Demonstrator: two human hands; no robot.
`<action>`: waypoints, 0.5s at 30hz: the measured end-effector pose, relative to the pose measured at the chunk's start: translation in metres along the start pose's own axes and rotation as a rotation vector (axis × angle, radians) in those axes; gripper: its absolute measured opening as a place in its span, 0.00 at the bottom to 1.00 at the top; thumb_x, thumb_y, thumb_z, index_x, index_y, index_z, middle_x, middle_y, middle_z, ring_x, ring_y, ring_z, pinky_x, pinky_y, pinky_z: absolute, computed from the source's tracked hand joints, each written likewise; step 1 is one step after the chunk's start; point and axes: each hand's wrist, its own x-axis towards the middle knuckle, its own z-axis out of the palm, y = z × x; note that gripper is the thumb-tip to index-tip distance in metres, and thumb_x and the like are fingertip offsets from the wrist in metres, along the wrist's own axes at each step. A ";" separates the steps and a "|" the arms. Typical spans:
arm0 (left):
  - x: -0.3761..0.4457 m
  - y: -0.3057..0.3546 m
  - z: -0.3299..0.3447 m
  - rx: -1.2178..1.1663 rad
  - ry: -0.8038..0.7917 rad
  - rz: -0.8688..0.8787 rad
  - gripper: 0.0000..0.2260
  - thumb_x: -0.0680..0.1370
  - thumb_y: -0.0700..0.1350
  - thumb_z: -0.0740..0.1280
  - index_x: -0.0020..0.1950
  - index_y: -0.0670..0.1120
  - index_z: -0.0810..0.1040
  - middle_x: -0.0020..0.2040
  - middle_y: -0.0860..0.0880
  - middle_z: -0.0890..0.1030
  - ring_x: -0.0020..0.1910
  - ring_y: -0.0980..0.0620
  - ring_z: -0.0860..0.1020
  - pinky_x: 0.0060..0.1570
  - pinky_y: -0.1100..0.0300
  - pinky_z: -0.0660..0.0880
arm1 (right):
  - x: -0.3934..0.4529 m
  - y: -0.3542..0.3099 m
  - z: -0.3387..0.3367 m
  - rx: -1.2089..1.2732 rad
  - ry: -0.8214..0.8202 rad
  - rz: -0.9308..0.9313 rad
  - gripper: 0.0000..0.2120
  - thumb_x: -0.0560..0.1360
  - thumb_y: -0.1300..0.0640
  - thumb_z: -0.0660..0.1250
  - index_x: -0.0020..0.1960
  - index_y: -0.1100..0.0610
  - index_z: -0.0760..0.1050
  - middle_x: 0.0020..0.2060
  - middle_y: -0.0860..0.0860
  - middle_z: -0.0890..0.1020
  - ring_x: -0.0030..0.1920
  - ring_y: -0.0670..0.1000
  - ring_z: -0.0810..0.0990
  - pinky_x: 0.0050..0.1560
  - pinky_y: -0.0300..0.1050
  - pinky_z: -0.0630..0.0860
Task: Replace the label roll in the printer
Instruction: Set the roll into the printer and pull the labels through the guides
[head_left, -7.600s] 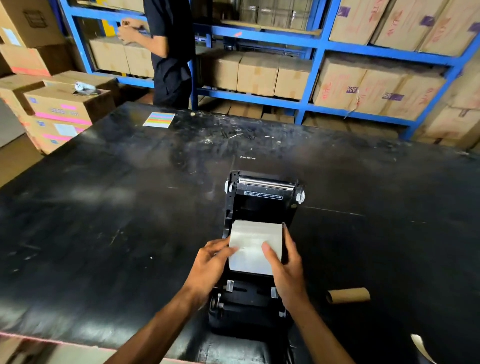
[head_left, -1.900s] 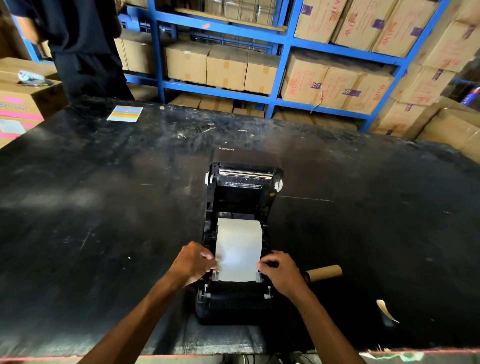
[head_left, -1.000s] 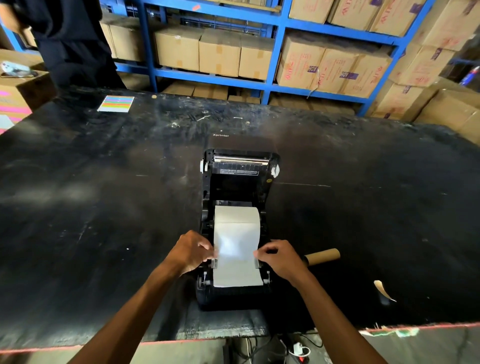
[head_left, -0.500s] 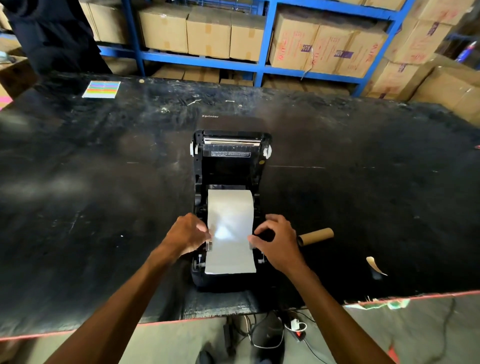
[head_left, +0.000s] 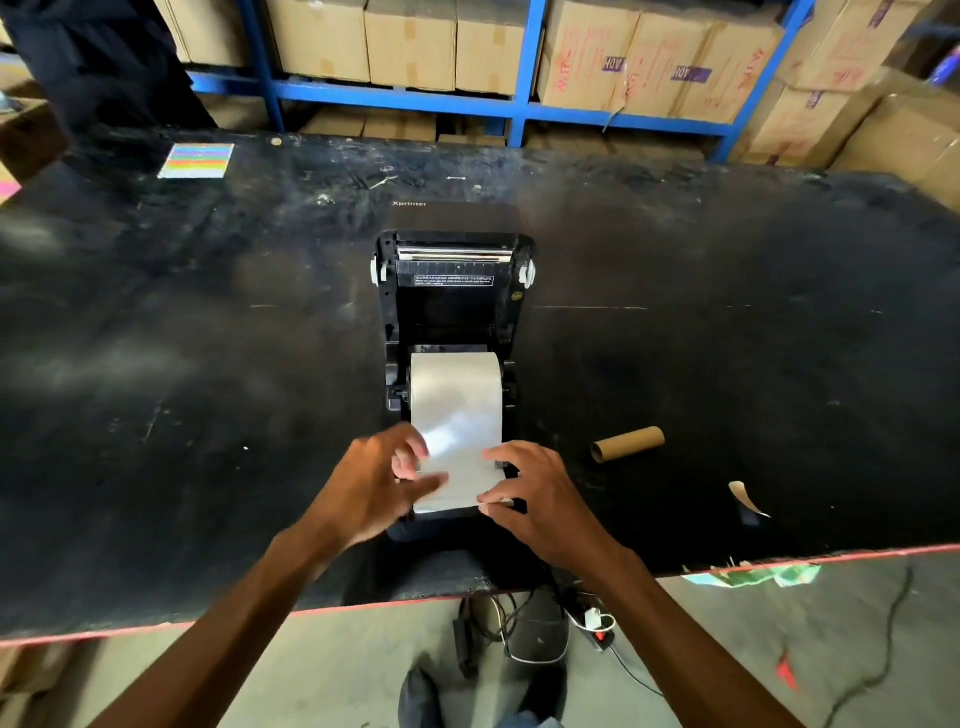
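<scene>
Blue shelving (head_left: 519, 106) stacked with cartons is filling the background, and a scuffed black table (head_left: 208, 364) is carrying the printer (head_left: 452, 291), whose lid is lying tipped back so the paper bay is exposed. The new label roll (head_left: 457, 384) is sitting in that bay, its white leader running forward over the front edge. Both hands are working at the leader's sides — the left hand (head_left: 374, 488) is blurring, fingers loosely spread, gripping nothing firmly; the right hand (head_left: 535, 499) is half open, fingertips pressing the strip's right edge down, probably to keep it flat between the guides. The empty cardboard core (head_left: 628, 444) is lying well to the right — discarded, out of the way.
</scene>
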 end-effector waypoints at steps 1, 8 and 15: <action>-0.010 0.001 0.003 0.060 -0.060 0.074 0.13 0.70 0.54 0.74 0.49 0.50 0.77 0.43 0.55 0.79 0.45 0.56 0.77 0.45 0.59 0.74 | -0.002 0.001 0.001 -0.005 0.003 -0.006 0.11 0.73 0.51 0.65 0.46 0.54 0.85 0.63 0.52 0.77 0.66 0.50 0.68 0.64 0.39 0.54; -0.030 -0.007 0.024 0.412 0.072 0.323 0.03 0.73 0.44 0.72 0.43 0.47 0.85 0.39 0.49 0.83 0.41 0.49 0.79 0.41 0.55 0.76 | -0.010 -0.001 0.008 -0.047 0.063 -0.034 0.10 0.72 0.52 0.66 0.41 0.53 0.85 0.52 0.52 0.80 0.59 0.48 0.70 0.57 0.37 0.57; -0.052 -0.004 0.036 0.518 0.145 0.287 0.07 0.66 0.38 0.72 0.40 0.49 0.85 0.35 0.51 0.82 0.36 0.48 0.80 0.35 0.60 0.76 | -0.028 -0.010 0.014 -0.096 0.149 -0.069 0.04 0.70 0.59 0.72 0.37 0.53 0.84 0.34 0.50 0.77 0.40 0.50 0.73 0.47 0.41 0.65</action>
